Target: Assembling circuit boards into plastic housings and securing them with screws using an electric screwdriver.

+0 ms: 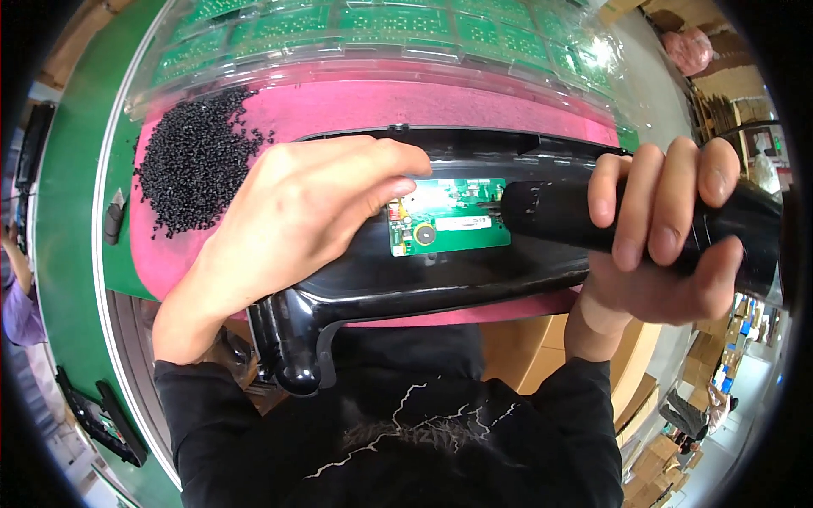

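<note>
A green circuit board (453, 240) lies inside a long glossy black plastic housing (381, 296) in front of me. In my right hand (669, 229) is a black electric screwdriver (555, 210), fingers wrapped round its body. It points left, and its thin bit shows over the right part of the board. My left hand (313, 212) rests over the left part of the housing, thumb and forefinger nearly together at the board's upper left corner. Whatever may be between those fingertips is hidden. The housing's near left end bends toward me.
A heap of small black screws (190, 165) lies left on a pink mat (339, 97). Behind it, clear plastic trays (398, 51) hold several green boards. Another black housing (102, 415) lies at lower left. A person's purple sleeve (21, 313) shows at the far left.
</note>
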`<state>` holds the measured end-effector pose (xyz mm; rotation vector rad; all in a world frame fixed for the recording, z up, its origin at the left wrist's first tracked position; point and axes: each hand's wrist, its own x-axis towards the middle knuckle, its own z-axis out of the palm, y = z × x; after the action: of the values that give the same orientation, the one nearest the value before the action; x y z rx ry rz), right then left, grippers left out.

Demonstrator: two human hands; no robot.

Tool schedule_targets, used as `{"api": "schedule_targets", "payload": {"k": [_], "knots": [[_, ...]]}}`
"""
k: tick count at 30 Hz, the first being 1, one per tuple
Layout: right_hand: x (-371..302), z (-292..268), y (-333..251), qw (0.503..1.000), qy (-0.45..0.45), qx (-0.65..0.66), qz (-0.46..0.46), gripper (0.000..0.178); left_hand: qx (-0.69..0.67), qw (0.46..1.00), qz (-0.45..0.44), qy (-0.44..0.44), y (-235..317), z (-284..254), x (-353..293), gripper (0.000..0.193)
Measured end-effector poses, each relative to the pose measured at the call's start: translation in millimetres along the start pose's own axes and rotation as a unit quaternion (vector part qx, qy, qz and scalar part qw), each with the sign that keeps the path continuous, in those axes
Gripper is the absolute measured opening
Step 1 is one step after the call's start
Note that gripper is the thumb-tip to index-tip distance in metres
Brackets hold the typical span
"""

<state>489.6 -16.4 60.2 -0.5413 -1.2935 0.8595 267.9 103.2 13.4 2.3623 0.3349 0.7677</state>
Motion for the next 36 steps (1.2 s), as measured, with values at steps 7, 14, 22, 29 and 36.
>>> {"api": "schedule_targets", "payload": {"k": [7, 14, 22, 29, 36], "knots": [[3, -5, 9, 0.989, 0.091, -0.113, 0.013, 0.026, 0.035, 0.999, -0.003, -0.021, 2, -1, -1, 0.022], [2, -2, 12, 0.989, 0.084, -0.115, 0.029, 0.024, 0.032, 0.997, 0.001, -0.068, -2, 0, -2, 0.026], [2, 1, 14, 0.987, 0.093, -0.127, 0.039, 0.024, 0.103, 0.988, 0.014, -0.116, -7, 2, -9, 0.029], [8, 0, 19, 0.988, 0.058, -0.118, 0.076, 0.022, 0.106, 0.987, -0.015, -0.116, -8, 1, -12, 0.033], [11, 7, 27, 0.984, 0.089, -0.142, 0.067, 0.024, 0.111, 0.986, -0.026, -0.123, -6, 0, -10, 0.033]]}}
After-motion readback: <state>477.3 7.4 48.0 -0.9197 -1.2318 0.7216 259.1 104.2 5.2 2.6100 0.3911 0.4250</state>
